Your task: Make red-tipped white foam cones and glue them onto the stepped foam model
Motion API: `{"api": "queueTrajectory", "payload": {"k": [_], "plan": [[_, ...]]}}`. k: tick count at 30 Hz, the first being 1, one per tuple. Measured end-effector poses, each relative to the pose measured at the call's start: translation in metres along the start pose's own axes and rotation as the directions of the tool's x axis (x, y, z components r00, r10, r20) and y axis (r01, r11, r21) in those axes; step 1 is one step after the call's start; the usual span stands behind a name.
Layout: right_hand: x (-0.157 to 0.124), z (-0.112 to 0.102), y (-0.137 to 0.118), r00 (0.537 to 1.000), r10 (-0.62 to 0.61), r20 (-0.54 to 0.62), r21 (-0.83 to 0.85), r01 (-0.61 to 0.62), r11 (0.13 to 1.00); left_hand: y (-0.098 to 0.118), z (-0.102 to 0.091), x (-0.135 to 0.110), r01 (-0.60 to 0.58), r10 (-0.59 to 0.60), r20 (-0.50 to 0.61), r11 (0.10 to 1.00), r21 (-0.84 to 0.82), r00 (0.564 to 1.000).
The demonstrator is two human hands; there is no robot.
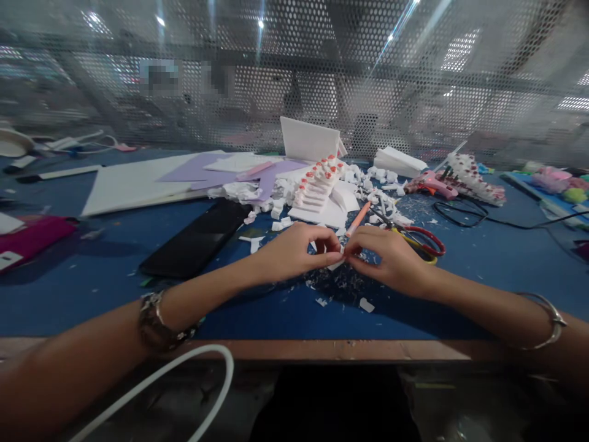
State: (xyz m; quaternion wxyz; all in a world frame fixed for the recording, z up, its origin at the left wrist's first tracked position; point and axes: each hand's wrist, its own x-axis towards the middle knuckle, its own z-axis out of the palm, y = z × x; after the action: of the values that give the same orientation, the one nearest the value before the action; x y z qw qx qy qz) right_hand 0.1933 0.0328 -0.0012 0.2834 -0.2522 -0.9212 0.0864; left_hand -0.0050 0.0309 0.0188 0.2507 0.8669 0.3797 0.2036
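While the two hands meet just in from the middle of the bench's (285,319) front edge, the left hand (301,248) and the right hand (396,258) bring their fingers together at the tips, pinching a small white piece (336,264) that is mostly hidden between them. Its exact shape cannot be told. White crumbs and slivers (340,282) lie beneath the hands.

Just beyond the right hand lie scissors (442,247) with red and yellow handles, and an orange pen (359,218) points toward the bench's back edge. Behind it, a white piece with rows of red-tipped strips (317,184) sits among crumpled white scraps (368,181), with a folded white card (308,140) standing near the back edge.

Toward the back right corner are a pink glue gun (432,183) and a white cone-like piece with dark red marks (476,178). Left of the hands lies a flat black object (197,239); purple sheets (193,169) rest on a white board (119,184) farther back, and a magenta pouch (41,245) lies by the left edge.
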Motion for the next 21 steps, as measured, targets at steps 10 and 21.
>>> {"api": "queueTrajectory", "payload": {"k": [10,21], "plan": [[0.007,-0.019,0.001,0.995,0.056,-0.08,-0.18,-0.07,0.981,0.021,-0.011,0.017,-0.021,0.048,-0.155,0.985,0.173,0.987],[0.013,-0.03,0.003,0.897,0.169,-0.408,0.18,-0.103,0.978,0.022,-0.009,0.037,-0.097,0.033,-0.325,0.978,-0.184,0.945]]}}
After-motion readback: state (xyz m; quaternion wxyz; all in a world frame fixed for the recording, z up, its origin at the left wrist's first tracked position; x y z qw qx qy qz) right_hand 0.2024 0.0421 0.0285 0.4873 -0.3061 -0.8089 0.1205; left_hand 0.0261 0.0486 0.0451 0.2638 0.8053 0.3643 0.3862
